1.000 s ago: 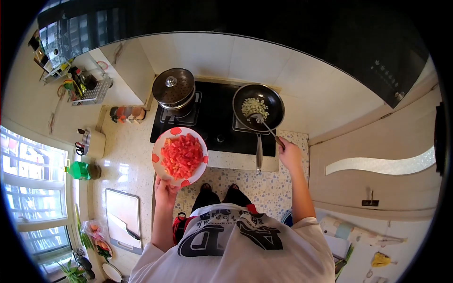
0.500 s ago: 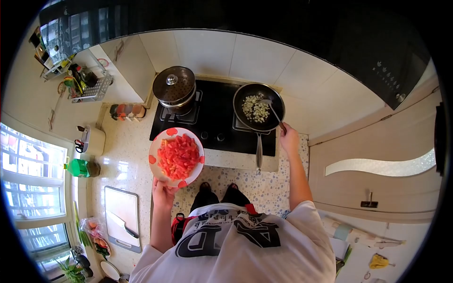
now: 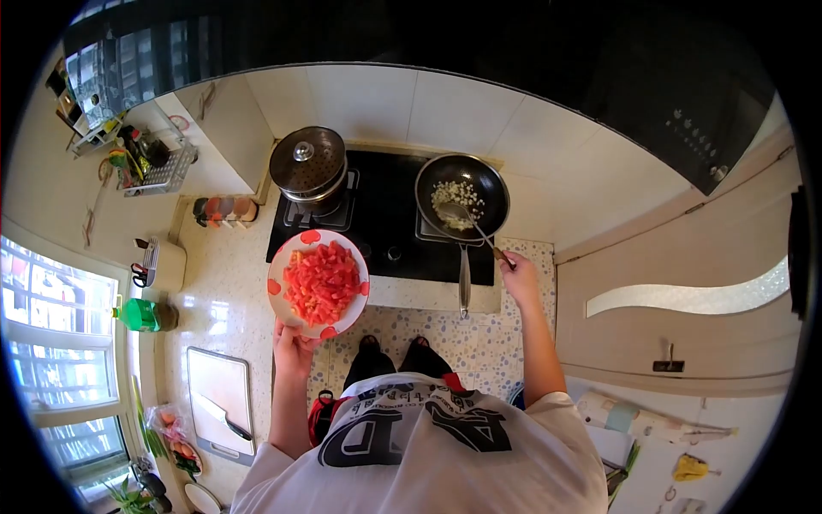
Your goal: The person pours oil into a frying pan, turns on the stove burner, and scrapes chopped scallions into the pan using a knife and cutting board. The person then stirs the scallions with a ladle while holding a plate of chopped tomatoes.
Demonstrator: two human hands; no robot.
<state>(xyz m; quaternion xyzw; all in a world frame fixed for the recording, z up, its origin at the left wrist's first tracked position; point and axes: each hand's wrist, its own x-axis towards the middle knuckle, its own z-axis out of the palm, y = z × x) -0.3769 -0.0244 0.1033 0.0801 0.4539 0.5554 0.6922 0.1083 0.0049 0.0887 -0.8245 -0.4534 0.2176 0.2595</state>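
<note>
- Right hand (image 3: 521,281) closed on dark-handled metal spatula (image 3: 455,208), apparently stirring pale chopped bits (image 3: 445,194) in round black pan (image 3: 490,186).
- Left hand (image 3: 294,349) grips red-spotted white plate (image 3: 349,319) holding red diced pieces (image 3: 321,281), beside stove.
- Next move calls for level plate.

A lidded pot (image 3: 322,202) stands near the tiled wall (image 3: 368,103), with a row of spice jars (image 3: 225,211) to its left. Farther left are a knife holder (image 3: 167,264) and a green bottle (image 3: 139,314) — both near the window (image 3: 58,308). Below them, a knife (image 3: 224,417) lies on a cutting board (image 3: 224,377) — a plastic bag (image 3: 168,418) just beside it. A yellow cloth (image 3: 690,468) hangs at the lower right.
</note>
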